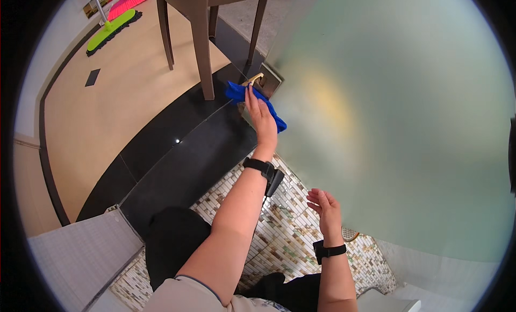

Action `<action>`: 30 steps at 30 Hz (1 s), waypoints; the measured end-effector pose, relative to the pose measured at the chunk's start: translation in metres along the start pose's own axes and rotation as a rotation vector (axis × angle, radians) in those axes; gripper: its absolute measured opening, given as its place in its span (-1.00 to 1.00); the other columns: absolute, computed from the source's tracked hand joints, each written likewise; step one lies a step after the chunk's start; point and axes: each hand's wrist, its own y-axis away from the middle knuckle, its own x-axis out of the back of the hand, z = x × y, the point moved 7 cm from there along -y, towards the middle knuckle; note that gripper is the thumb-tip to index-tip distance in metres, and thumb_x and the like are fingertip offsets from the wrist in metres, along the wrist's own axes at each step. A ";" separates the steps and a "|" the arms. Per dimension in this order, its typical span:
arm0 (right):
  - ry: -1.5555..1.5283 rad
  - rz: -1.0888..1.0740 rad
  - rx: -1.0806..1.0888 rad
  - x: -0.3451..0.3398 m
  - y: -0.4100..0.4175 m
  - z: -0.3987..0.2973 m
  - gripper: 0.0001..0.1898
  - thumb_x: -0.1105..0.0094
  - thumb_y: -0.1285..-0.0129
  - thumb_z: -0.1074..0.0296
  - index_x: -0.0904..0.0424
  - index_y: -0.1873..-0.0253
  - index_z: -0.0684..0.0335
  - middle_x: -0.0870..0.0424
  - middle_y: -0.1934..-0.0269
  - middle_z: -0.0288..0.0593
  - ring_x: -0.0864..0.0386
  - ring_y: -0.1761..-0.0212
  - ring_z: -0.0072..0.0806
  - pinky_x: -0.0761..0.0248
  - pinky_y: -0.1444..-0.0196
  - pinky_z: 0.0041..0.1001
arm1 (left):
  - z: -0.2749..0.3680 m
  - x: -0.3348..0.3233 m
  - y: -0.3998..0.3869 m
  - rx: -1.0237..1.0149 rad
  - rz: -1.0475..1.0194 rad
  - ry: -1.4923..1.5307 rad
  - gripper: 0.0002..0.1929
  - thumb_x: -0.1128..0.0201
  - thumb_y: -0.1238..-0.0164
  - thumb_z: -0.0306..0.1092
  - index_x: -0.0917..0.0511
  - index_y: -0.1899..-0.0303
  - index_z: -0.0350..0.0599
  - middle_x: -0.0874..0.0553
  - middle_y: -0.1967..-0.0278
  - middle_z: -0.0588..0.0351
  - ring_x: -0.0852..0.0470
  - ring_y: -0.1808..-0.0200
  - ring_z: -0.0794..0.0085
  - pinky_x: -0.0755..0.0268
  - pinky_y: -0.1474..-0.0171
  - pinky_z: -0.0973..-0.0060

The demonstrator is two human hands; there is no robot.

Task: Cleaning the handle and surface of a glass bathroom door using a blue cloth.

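My left hand (261,120) reaches forward with a blue cloth (236,92) under its palm and fingers. The cloth lies against the near edge of a frosted glass door (387,130), just below a metal lock plate (272,83). A gold-coloured lever handle (254,79) juts out beside the plate, partly covered by the cloth. Lower and to the right, my right hand (327,213) hovers near the glass with nothing in it, its fingers slightly bent. Each wrist wears a black strap with a small device.
A brown plastic stool or chair (199,37) stands by the black stone threshold (185,158). Mosaic tile (282,231) with a floor drain (349,233) lies below me. A green floor brush (111,31) and a pink broom (129,3) are at the far left.
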 end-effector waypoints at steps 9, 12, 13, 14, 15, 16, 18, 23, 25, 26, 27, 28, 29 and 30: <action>0.038 0.009 -0.035 -0.004 0.003 0.005 -0.69 0.02 -0.41 0.24 -0.53 0.01 0.41 -0.63 0.11 -0.05 -0.60 0.07 -0.35 -0.51 0.02 -0.41 | -0.040 -0.004 0.010 0.046 0.061 -0.042 -0.54 0.24 -0.52 -0.27 -0.12 -0.34 -0.26 -0.12 -0.37 -0.17 -0.08 -0.40 0.06 0.06 -0.41 0.29; 0.083 0.018 -0.058 -0.002 0.008 0.006 -0.69 0.02 -0.40 0.24 -0.53 0.01 0.41 -0.63 0.11 -0.05 -0.60 0.07 -0.35 -0.51 0.03 -0.42 | -0.102 -0.019 0.056 0.344 0.060 0.071 -0.48 0.25 -0.53 -0.19 -0.01 -0.38 -0.26 -0.03 -0.41 -0.13 -0.01 -0.43 0.13 0.09 -0.42 0.35; 0.081 0.008 -0.057 -0.009 0.010 0.008 -0.69 0.02 -0.40 0.24 -0.53 0.01 0.41 -0.63 0.11 -0.05 -0.60 0.07 -0.35 -0.51 0.03 -0.42 | -0.129 -0.016 0.069 0.444 0.069 0.145 -0.46 0.26 -0.53 -0.17 0.02 -0.39 -0.26 -0.01 -0.42 -0.11 0.00 -0.44 0.15 0.10 -0.42 0.37; 0.062 -0.057 -0.055 -0.033 0.012 0.011 -0.69 0.01 -0.40 0.24 -0.53 0.01 0.40 -0.63 0.11 -0.05 -0.60 0.06 -0.35 -0.50 0.02 -0.42 | -0.159 0.007 0.068 0.459 0.054 0.055 -0.46 0.26 -0.53 -0.16 0.03 -0.40 -0.25 0.01 -0.43 -0.08 0.01 -0.44 0.18 0.09 -0.42 0.38; 0.046 -0.113 -0.055 -0.052 0.015 0.014 -0.68 0.01 -0.40 0.23 -0.53 0.01 0.40 -0.63 0.11 -0.05 -0.61 0.06 -0.35 -0.50 0.02 -0.42 | -0.181 0.029 0.068 0.483 0.037 -0.031 -0.45 0.26 -0.53 -0.14 0.04 -0.40 -0.23 0.02 -0.44 -0.05 0.01 -0.44 0.20 0.08 -0.42 0.39; 0.053 -0.089 -0.056 -0.043 0.014 0.014 -0.68 0.00 -0.40 0.22 -0.53 0.01 0.41 -0.63 0.11 -0.05 -0.60 0.06 -0.35 -0.50 0.01 -0.42 | -0.189 0.017 0.092 0.636 0.049 0.203 -0.49 0.25 -0.54 -0.17 -0.01 -0.39 -0.17 -0.12 -0.39 0.02 -0.12 -0.38 0.27 -0.01 -0.37 0.40; 0.067 -0.087 -0.050 -0.041 0.014 0.014 -0.67 0.00 -0.40 0.21 -0.53 0.01 0.40 -0.63 0.11 -0.05 -0.60 0.06 -0.35 -0.49 0.01 -0.43 | -0.195 0.012 0.109 0.778 0.067 0.507 -0.57 0.23 -0.53 -0.24 -0.14 -0.36 -0.04 -0.29 -0.31 0.12 -0.30 -0.29 0.36 -0.17 -0.30 0.40; 0.080 -0.047 -0.041 -0.024 0.011 0.005 -0.67 0.00 -0.39 0.21 -0.53 0.00 0.40 -0.63 0.10 -0.05 -0.60 0.06 -0.34 -0.49 0.00 -0.42 | -0.152 -0.012 0.073 0.701 0.020 0.399 -0.46 0.22 -0.50 -0.19 -0.03 -0.36 -0.34 -0.14 -0.38 -0.13 -0.13 -0.39 0.13 0.03 -0.39 0.34; 0.064 -0.060 -0.028 -0.029 0.008 0.008 -0.67 0.00 -0.39 0.21 -0.53 0.00 0.41 -0.63 0.10 -0.05 -0.60 0.05 -0.34 -0.49 0.00 -0.42 | -0.144 0.007 0.039 0.524 0.041 0.171 -0.46 0.22 -0.49 -0.20 -0.05 -0.35 -0.35 -0.17 -0.37 -0.15 -0.15 -0.38 0.10 0.02 -0.39 0.33; 0.082 -0.025 -0.030 -0.015 0.007 0.008 -0.67 0.00 -0.39 0.21 -0.53 0.00 0.41 -0.63 0.10 -0.05 -0.60 0.05 -0.34 -0.49 0.00 -0.42 | -0.128 -0.003 0.037 0.443 0.037 0.030 -0.46 0.22 -0.48 -0.18 -0.06 -0.35 -0.36 -0.19 -0.36 -0.17 -0.16 -0.38 0.07 0.02 -0.39 0.33; 0.099 -0.004 -0.032 -0.005 0.008 0.004 -0.67 0.00 -0.40 0.21 -0.53 0.00 0.41 -0.63 0.10 -0.05 -0.60 0.05 -0.34 -0.49 0.00 -0.42 | -0.111 -0.012 0.033 0.349 0.033 -0.108 -0.45 0.21 -0.48 -0.17 -0.08 -0.34 -0.37 -0.20 -0.35 -0.18 -0.16 -0.37 0.05 0.03 -0.40 0.34; 0.099 -0.020 -0.040 -0.011 0.008 0.003 -0.67 0.00 -0.40 0.22 -0.52 0.00 0.41 -0.63 0.10 -0.05 -0.60 0.05 -0.34 -0.49 0.01 -0.42 | -0.117 -0.006 0.022 0.345 0.039 -0.113 -0.45 0.21 -0.48 -0.17 -0.08 -0.34 -0.37 -0.20 -0.35 -0.18 -0.16 -0.37 0.05 0.03 -0.40 0.34; 0.099 -0.023 -0.041 -0.013 0.009 0.003 -0.67 0.00 -0.40 0.22 -0.52 0.00 0.41 -0.63 0.10 -0.05 -0.60 0.05 -0.34 -0.49 0.01 -0.42 | -0.123 0.000 0.013 0.346 0.059 -0.084 -0.45 0.22 -0.48 -0.15 -0.08 -0.34 -0.37 -0.20 -0.36 -0.18 -0.15 -0.38 0.06 0.03 -0.40 0.37; 0.095 -0.037 -0.049 -0.018 0.010 0.004 -0.67 0.00 -0.40 0.22 -0.52 0.00 0.41 -0.63 0.10 -0.05 -0.60 0.05 -0.34 -0.49 0.01 -0.42 | -0.134 0.009 0.005 0.344 0.082 -0.058 -0.44 0.22 -0.48 -0.14 -0.09 -0.34 -0.37 -0.19 -0.36 -0.18 -0.15 -0.38 0.07 0.04 -0.40 0.39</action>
